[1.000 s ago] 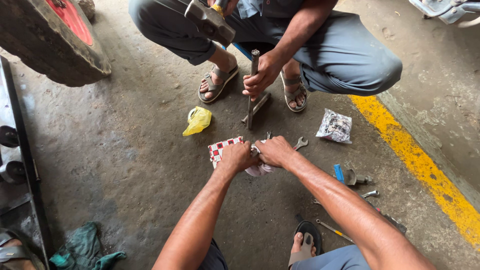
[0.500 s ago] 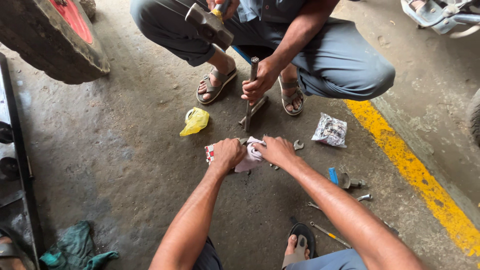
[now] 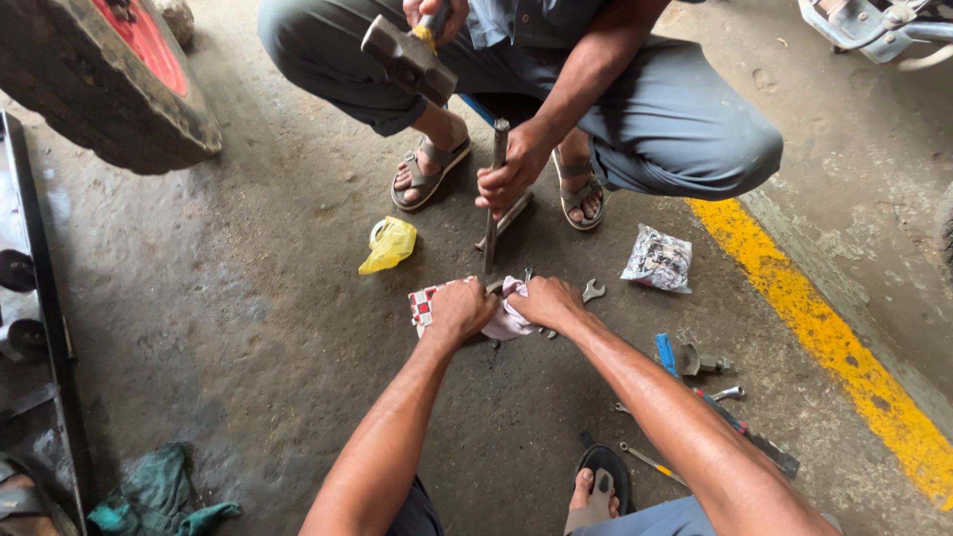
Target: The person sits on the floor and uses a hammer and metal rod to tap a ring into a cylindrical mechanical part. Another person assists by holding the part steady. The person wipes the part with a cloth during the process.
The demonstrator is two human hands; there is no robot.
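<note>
Cloth (image 3: 508, 320), pale and bunched on the floor just below the chisel (image 3: 492, 199), is gripped by both hands: left hand (image 3: 459, 310) and right hand (image 3: 549, 301), fingers curled tight.

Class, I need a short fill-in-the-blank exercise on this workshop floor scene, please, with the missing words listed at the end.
1. Both the left hand and the right hand press on a pale ____ on the floor.
2. The co-worker's raised hand holds a ____ by its handle.
3. The crumpled bag left of the metal rod is ____ in colour.

Missing words: cloth; hammer; yellow
</note>
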